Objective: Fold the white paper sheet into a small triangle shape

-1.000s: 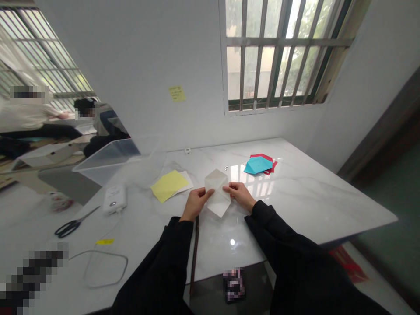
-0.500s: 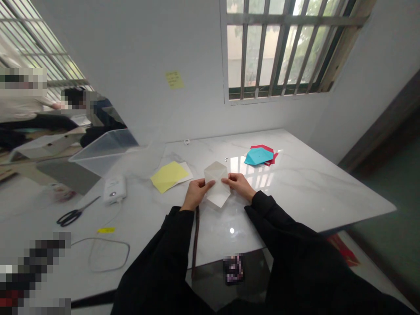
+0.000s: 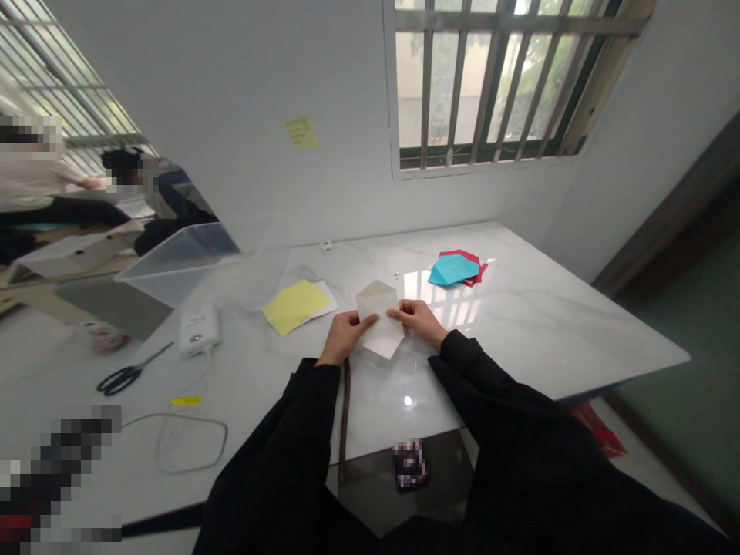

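A folded white paper (image 3: 380,317) lies on the white marble table (image 3: 520,331) in front of me, its upper part standing up a little. My left hand (image 3: 342,338) pinches its left edge with closed fingers. My right hand (image 3: 417,321) presses and pinches its right side, fingertips near the middle crease. Both arms wear black sleeves.
A yellow sheet on a white sheet (image 3: 296,305) lies to the left. Blue and red papers (image 3: 456,269) lie farther back right. A clear plastic bin (image 3: 185,262), a white device (image 3: 199,330), scissors (image 3: 124,377) and a cable loop (image 3: 190,443) sit on the left. Other people are at far left.
My hands have drawn closer together on the white paper, narrowing it. The view has shifted slightly; nothing else on the table has moved.
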`<state>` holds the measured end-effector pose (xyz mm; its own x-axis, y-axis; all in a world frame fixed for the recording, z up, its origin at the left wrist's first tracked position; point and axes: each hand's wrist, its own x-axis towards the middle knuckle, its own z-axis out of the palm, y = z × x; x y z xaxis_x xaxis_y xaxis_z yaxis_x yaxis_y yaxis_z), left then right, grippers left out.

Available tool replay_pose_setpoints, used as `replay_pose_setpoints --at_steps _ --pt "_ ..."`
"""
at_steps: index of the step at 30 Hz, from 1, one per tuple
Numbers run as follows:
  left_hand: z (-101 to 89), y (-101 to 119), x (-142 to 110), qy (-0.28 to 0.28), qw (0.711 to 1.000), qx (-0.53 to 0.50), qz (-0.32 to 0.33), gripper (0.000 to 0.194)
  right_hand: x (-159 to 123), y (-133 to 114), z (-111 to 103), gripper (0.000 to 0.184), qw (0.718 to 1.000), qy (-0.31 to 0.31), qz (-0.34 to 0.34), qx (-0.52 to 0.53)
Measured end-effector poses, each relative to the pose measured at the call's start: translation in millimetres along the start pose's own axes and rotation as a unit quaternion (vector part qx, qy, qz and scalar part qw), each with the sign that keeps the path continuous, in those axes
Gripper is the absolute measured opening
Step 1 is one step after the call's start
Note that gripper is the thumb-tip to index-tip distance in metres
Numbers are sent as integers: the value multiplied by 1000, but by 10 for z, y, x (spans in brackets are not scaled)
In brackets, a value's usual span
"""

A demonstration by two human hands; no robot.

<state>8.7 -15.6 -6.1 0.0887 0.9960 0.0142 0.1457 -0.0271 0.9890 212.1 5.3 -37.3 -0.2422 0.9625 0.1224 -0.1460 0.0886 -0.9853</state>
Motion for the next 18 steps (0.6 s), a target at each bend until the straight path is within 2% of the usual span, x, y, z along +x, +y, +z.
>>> replay_pose_setpoints --at_steps 18 --pt "6 -13 25 -3 998 57 2 49 -3 -24 10 52 1000 -2 4 -10"
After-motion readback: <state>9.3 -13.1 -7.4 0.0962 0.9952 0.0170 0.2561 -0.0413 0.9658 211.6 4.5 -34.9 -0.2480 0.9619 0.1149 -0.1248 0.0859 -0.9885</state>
